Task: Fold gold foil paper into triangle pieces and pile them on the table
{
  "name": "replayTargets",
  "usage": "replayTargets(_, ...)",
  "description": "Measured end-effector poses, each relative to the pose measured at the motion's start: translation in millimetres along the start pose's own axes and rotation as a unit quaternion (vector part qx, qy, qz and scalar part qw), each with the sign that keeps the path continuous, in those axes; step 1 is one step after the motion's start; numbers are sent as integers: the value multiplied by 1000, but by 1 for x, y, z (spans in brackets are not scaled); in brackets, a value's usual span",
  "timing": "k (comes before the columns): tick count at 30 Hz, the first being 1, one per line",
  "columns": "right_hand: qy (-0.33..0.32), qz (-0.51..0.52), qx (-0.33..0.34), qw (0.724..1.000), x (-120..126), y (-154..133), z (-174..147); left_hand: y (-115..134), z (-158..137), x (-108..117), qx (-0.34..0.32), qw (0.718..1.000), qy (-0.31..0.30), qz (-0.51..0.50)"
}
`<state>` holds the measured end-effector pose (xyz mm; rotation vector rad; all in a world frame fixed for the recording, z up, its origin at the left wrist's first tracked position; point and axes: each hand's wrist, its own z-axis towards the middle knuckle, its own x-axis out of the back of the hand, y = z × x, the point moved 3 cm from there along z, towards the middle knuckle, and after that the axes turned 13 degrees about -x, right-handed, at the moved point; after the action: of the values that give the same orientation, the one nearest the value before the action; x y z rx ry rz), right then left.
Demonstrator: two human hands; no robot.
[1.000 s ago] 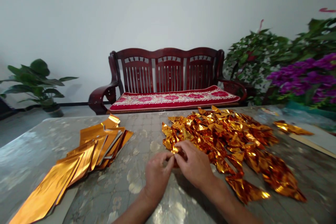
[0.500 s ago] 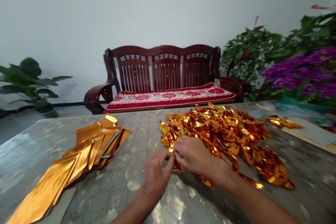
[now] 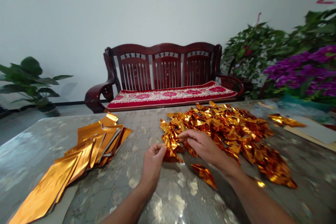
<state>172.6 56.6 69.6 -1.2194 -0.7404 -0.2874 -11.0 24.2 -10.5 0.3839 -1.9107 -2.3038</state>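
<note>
L hand (image 3: 153, 161), nearer, pinches edge of gold foil pc (image 3: 172, 156), which lies just R of it, by foil pile (image 3: 223, 126) on counter (image 3: 112, 185). R hand (image 3: 201, 144) half-curled, grip unclear.

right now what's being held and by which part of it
The left hand pinches a folded foil piece by its left end; whether the right hand grips anything cannot be told.
</note>
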Motion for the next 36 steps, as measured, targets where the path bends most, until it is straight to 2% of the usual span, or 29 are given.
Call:
replayTargets(3, 14, 46, -18, 999, -5, 7, -13, -1, 6, 4, 53, 995, 57, -58)
replayTargets(7, 35, 1, -5, 999, -23, 6, -28, 4, 6, 4, 73, 993, 74, -61)
replayTargets(11, 46, -22, 22, 998, -34, 3, -29, 7, 4, 3, 74, 992, 70, -69)
replayTargets(18, 86, -2, 38, 996, -37, 2, -30, 12, 5, 2, 50, 994, 64, -71)
replayTargets(21, 121, 31, 33, 992, -38, 6, -29, 10, 2, 0, 45, 988, 67, -131)
replayTargets(24, 168, 63, 23, 983, -39, 13, -26, 4, -8, -6, 88, 969, 87, -214)
replayTargets(26, 191, 74, 14, 979, -39, 17, -25, 0, -18, -13, 131, 963, 60, -230)
replayTargets(27, 195, 75, 12, 978, -40, 18, -25, -1, -23, -18, 150, 962, 27, -227)
replayTargets(30, 182, 67, 16, 981, -42, 17, -27, 0, -33, -30, 150, 963, -36, -221)
replayTargets(36, 130, 35, 46, 990, -44, 10, -31, -1, -32, -28, 137, 969, 8, -207)
